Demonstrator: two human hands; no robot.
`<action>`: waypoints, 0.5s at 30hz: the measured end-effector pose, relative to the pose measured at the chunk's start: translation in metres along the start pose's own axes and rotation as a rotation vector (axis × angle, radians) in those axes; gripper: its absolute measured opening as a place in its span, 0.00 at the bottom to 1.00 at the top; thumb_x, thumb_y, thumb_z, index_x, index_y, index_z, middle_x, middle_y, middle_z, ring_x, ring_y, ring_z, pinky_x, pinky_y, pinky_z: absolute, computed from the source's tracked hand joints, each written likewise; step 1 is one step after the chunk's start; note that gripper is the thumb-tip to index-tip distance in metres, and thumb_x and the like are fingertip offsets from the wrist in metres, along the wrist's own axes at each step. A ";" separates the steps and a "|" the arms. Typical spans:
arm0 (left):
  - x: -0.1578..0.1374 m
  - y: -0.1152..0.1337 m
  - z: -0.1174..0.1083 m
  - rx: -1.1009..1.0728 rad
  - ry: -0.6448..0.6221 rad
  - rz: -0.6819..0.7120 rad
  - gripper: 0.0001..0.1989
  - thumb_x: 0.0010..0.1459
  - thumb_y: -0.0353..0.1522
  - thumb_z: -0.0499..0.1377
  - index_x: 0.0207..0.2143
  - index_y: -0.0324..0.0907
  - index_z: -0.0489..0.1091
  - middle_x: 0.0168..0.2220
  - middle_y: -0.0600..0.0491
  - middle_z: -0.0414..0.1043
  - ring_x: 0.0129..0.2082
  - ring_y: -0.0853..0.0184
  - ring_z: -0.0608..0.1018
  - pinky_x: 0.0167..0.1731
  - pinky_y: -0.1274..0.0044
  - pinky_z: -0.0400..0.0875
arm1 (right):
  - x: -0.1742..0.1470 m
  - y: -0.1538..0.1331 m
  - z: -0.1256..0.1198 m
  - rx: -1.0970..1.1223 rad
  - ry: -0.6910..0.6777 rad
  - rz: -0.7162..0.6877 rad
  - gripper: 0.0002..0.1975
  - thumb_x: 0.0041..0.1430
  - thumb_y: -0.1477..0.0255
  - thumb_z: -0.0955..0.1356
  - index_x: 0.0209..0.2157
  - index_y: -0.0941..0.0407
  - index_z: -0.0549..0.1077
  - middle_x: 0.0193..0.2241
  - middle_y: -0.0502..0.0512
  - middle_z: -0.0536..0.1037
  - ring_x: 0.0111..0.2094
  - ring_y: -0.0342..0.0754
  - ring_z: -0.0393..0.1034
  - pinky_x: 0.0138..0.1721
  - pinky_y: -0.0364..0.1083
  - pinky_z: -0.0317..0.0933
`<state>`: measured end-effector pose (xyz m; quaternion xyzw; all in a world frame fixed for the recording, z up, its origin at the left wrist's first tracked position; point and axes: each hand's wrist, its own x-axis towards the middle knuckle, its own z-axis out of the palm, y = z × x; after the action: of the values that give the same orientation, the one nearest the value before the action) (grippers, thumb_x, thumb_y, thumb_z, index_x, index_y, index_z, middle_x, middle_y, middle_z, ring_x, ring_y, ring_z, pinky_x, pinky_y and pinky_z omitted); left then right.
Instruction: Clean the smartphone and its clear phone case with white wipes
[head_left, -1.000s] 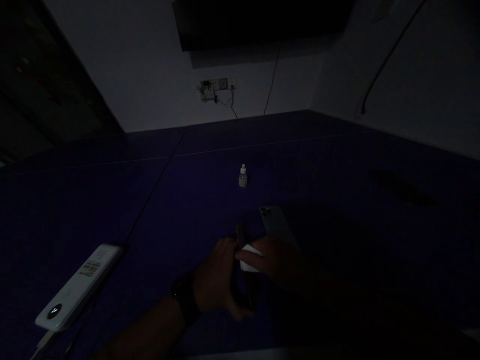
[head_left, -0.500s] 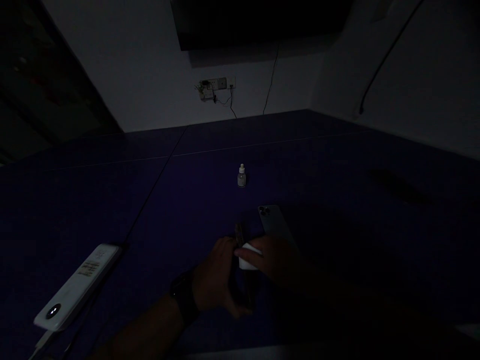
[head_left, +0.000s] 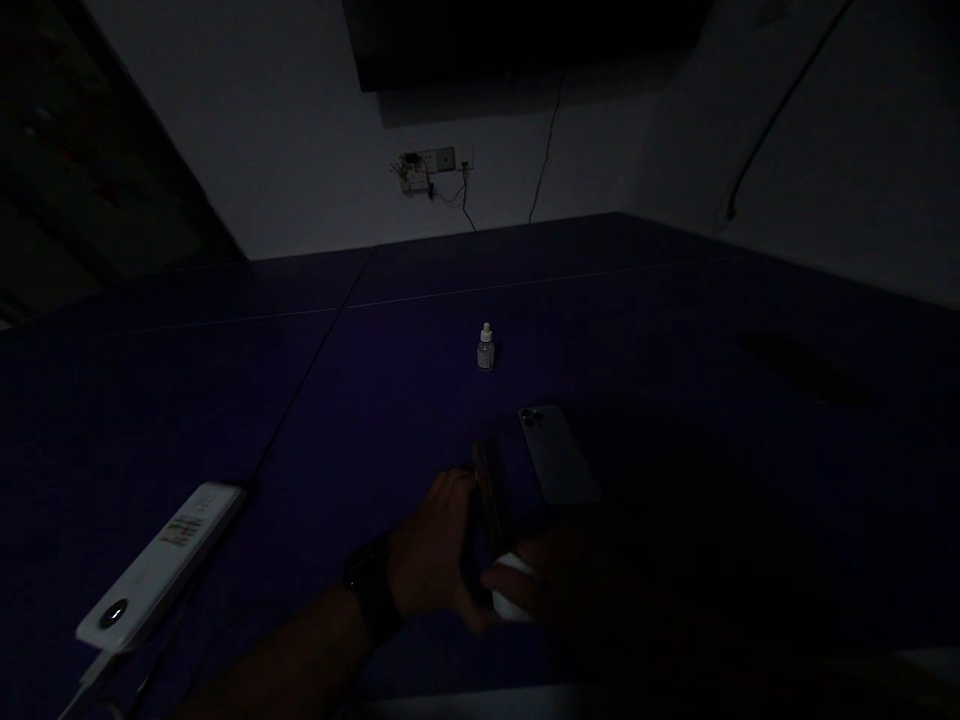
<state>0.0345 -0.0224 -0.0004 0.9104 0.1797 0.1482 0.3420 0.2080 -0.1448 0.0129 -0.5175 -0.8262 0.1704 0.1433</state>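
Note:
My left hand point(head_left: 442, 550), with a dark watch on its wrist, grips a dark, thin, flat slab point(head_left: 487, 490) that stands on its long edge, its narrow side up. My right hand point(head_left: 544, 575) pinches a small white pad point(head_left: 514, 590), which looks like a folded cloth or tissue, at the slab's near end. It is too dark to tell how the pad touches the slab. Just to the right, a phone point(head_left: 559, 455) lies back up with its camera lenses at the far end. Farther off stands a small dropper bottle point(head_left: 486, 350) with a white top.
A white power bank point(head_left: 161, 565) with a lit display and a plugged-in cable lies at the left on the dark purple table point(head_left: 360, 400). A dark flat shape point(head_left: 806, 368) lies at the right. Wall sockets point(head_left: 431, 170) with cords sit below a dark screen point(head_left: 525, 40).
My right hand has slid the white pad toward me along the slab, uncovering more of the slab and the phone beside it. My left hand has stayed in place.

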 end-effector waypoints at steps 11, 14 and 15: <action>-0.003 0.001 0.002 -0.024 0.050 0.020 0.59 0.25 0.42 0.78 0.60 0.44 0.56 0.52 0.45 0.65 0.51 0.46 0.70 0.52 0.56 0.68 | 0.050 0.011 -0.043 0.194 0.125 0.385 0.23 0.69 0.62 0.63 0.23 0.58 0.75 0.19 0.52 0.74 0.22 0.42 0.63 0.25 0.43 0.48; -0.002 0.001 0.002 -0.010 0.038 0.002 0.58 0.23 0.42 0.78 0.58 0.42 0.57 0.52 0.44 0.65 0.50 0.46 0.70 0.53 0.55 0.67 | 0.031 0.003 -0.033 0.205 0.064 0.296 0.20 0.70 0.64 0.63 0.29 0.58 0.78 0.23 0.53 0.76 0.23 0.42 0.65 0.26 0.43 0.50; -0.001 0.001 0.002 -0.007 0.033 -0.004 0.57 0.23 0.42 0.78 0.57 0.41 0.58 0.52 0.44 0.65 0.50 0.46 0.70 0.53 0.55 0.67 | 0.023 0.000 -0.028 0.200 0.038 0.255 0.18 0.69 0.64 0.63 0.32 0.57 0.79 0.24 0.54 0.77 0.24 0.43 0.65 0.26 0.43 0.51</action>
<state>0.0346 -0.0250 -0.0011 0.9063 0.1864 0.1631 0.3424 0.2102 -0.1199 0.0394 -0.6044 -0.7300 0.2589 0.1867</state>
